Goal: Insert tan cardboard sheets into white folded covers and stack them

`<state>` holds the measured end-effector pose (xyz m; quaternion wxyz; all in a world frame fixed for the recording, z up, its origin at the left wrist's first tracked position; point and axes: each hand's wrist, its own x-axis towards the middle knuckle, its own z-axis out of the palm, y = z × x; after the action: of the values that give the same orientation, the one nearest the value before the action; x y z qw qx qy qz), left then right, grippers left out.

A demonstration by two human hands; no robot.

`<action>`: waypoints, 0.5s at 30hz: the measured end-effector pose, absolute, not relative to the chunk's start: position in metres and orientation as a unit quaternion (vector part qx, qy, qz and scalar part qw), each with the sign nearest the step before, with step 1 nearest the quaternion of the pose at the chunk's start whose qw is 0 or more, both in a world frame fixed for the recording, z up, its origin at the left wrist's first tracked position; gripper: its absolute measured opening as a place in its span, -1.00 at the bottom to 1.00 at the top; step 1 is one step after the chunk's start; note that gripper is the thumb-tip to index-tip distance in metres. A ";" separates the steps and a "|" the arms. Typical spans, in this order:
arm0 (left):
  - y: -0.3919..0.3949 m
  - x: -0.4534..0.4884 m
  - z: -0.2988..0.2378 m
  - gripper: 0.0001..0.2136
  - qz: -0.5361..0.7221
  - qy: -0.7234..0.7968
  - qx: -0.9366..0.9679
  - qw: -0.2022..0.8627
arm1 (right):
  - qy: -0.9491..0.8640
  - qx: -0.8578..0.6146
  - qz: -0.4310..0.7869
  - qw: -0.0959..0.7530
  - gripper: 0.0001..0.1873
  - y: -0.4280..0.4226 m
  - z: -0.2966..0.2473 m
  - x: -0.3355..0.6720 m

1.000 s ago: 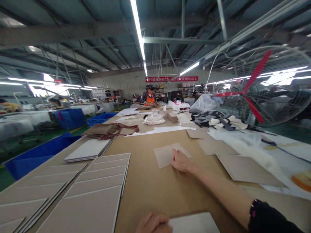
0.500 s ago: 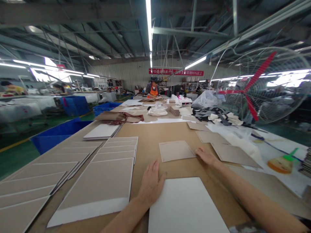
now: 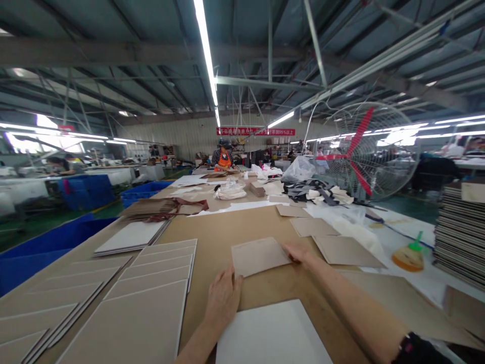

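Note:
A small taupe panel (image 3: 259, 256) is in front of me, its right corner pinched in the fingers of my right hand (image 3: 298, 253). My left hand (image 3: 223, 296) is open, palm down, with fingers stretched out beside the panel's near left corner. Whether its fingertips touch that corner, I cannot tell. Close to me, a larger white board (image 3: 271, 333) lies on the brown tabletop (image 3: 212, 227), next to my left wrist. To the left, overlapping taupe boards with white edges (image 3: 147, 308) lie in a row.
More taupe pieces (image 3: 346, 250) lie on the right, near a bottle of orange liquid (image 3: 408, 258) and a tall stack of boards (image 3: 460, 232). A caged fan (image 3: 364, 151) stands beyond. Blue bins (image 3: 56, 247) line the left side. A person in an orange apron (image 3: 224, 157) works at the far end.
My view has turned right and tilted up. My left hand has moved up to the panel's near left corner, while my right hand stays at its right corner. The panel now sits at a slightly different angle.

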<state>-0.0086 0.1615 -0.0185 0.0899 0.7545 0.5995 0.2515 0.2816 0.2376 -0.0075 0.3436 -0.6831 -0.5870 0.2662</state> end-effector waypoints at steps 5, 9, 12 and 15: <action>0.166 -0.010 -0.023 -0.70 0.280 0.591 0.750 0.097 | -0.513 -0.627 0.376 0.449 -0.73 0.230 -0.004 0.276; 0.165 -0.011 -0.023 -0.71 0.300 0.581 0.748 0.115 | -0.486 -0.571 0.384 0.538 -0.71 0.225 0.002 0.247; 0.164 -0.011 -0.024 -0.70 0.315 0.579 0.741 0.132 | -0.485 -0.543 0.372 0.576 -0.70 0.224 0.002 0.215; 0.164 -0.011 -0.025 -0.69 0.346 0.576 0.726 0.150 | -0.498 -0.529 0.351 0.590 -0.71 0.225 0.000 0.188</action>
<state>-0.0110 0.1639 -0.0254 0.1502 0.7256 0.5756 0.3458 0.1877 0.2245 -0.0003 0.5903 -0.5294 -0.4978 0.3514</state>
